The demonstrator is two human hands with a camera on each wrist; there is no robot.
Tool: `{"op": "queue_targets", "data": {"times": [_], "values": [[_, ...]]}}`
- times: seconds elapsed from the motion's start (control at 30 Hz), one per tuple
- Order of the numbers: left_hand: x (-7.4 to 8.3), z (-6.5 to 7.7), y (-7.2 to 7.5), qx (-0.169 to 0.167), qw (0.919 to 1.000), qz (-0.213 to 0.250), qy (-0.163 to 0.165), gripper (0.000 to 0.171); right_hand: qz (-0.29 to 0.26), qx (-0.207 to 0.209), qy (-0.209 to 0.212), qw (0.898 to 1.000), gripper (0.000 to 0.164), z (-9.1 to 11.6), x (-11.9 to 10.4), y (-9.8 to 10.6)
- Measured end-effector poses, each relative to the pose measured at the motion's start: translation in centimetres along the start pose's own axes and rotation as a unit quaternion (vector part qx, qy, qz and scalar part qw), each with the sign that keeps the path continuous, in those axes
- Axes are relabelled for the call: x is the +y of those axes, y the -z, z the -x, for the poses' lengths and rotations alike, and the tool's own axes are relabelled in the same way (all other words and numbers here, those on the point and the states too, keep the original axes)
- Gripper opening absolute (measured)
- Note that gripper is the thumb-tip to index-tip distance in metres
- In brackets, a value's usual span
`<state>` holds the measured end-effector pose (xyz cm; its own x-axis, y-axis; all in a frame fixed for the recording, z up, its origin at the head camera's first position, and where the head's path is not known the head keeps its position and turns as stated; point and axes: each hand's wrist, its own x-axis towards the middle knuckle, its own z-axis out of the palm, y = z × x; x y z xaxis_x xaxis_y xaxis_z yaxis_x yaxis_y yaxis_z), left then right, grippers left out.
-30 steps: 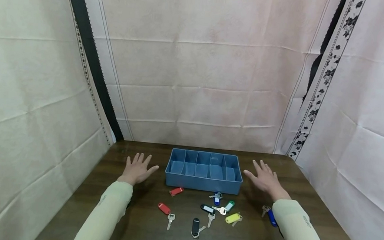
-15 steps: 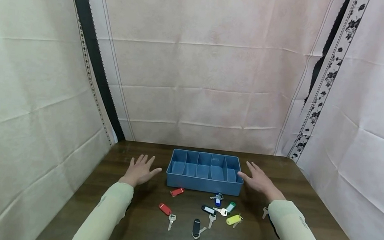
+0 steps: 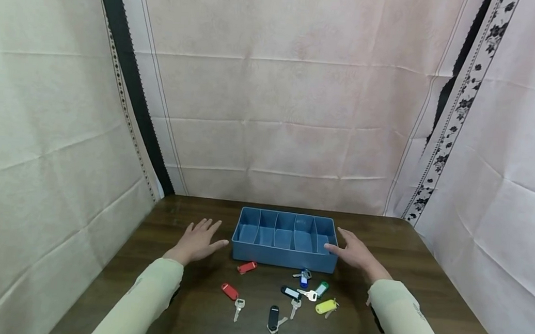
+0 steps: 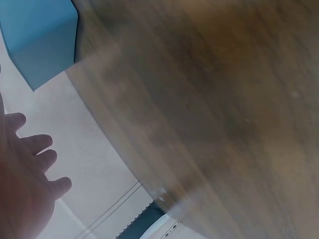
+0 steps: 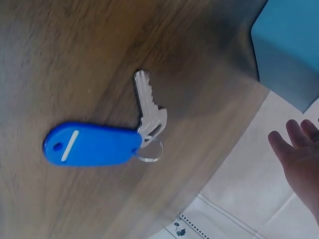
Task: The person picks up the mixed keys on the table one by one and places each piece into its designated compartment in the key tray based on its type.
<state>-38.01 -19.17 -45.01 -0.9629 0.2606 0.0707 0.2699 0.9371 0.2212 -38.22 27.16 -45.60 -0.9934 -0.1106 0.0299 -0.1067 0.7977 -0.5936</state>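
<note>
A blue box with several compartments (image 3: 284, 257) stands toward the back of the table. My left hand (image 3: 197, 242), fingers spread, is left of the box with its thumb near the front left corner. At the other end, my right hand (image 3: 354, 252) has its thumb overlapping the right compartment's front rim and its straight fingers beside the right wall. Neither hand grips anything. In the right wrist view, a blue key tag (image 5: 92, 144) with a key (image 5: 147, 107) lies under the right forearm; the sleeve hides it in the head view.
Before the box lie two red key tags (image 3: 230, 290), a yellow tag (image 3: 325, 306), a green tag (image 3: 321, 288), a small blue tag (image 3: 303, 282) and two black tags (image 3: 273, 316), several with keys. Pale cloth (image 3: 271, 110) hangs behind the table and at both sides.
Both hands have moved inward toward the ends of the box, the right one farther. The right sleeve now covers the blue key tag and its key. The box and other tags stay put.
</note>
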Motion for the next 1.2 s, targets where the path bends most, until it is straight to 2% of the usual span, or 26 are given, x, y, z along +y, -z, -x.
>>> {"op": "queue_targets", "data": {"times": [0.2,0.33,0.53,0.7,0.9,1.07,1.2], "values": [[-0.5,0.8,-0.4,-0.015,0.9998,0.014,-0.005,0.087,-0.029,-0.004,0.007,1.0,0.098,0.0,-0.2,-0.3],[-0.5,1.3,-0.4,-0.023,0.9991,0.037,-0.005,0.085,-0.044,-0.002,0.009,0.999,0.098,0.0,-0.1,-0.7],[0.0,1.7,-0.5,-0.039,0.9959,0.081,0.005,0.084,-0.047,-0.011,-0.008,0.999,0.103,0.0,-0.1,-1.0],[0.6,2.1,-0.8,-0.053,0.9924,0.111,-0.007,0.077,-0.063,-0.011,-0.018,0.998,0.101,0.1,-0.2,-1.1],[1.2,3.1,-1.4,-0.071,0.9855,0.15,-0.038,0.066,-0.083,-0.011,-0.024,0.996,0.096,0.2,-0.6,-1.2],[1.1,3.9,-2.1,-0.098,0.9765,0.172,-0.085,0.057,-0.1,-0.003,-0.03,0.994,0.091,0.5,-0.7,-1.3],[0.8,4.3,-2.8,-0.114,0.9703,0.178,-0.117,0.054,-0.103,-0.003,-0.031,0.994,0.092,0.7,-0.7,-1.3]]}}
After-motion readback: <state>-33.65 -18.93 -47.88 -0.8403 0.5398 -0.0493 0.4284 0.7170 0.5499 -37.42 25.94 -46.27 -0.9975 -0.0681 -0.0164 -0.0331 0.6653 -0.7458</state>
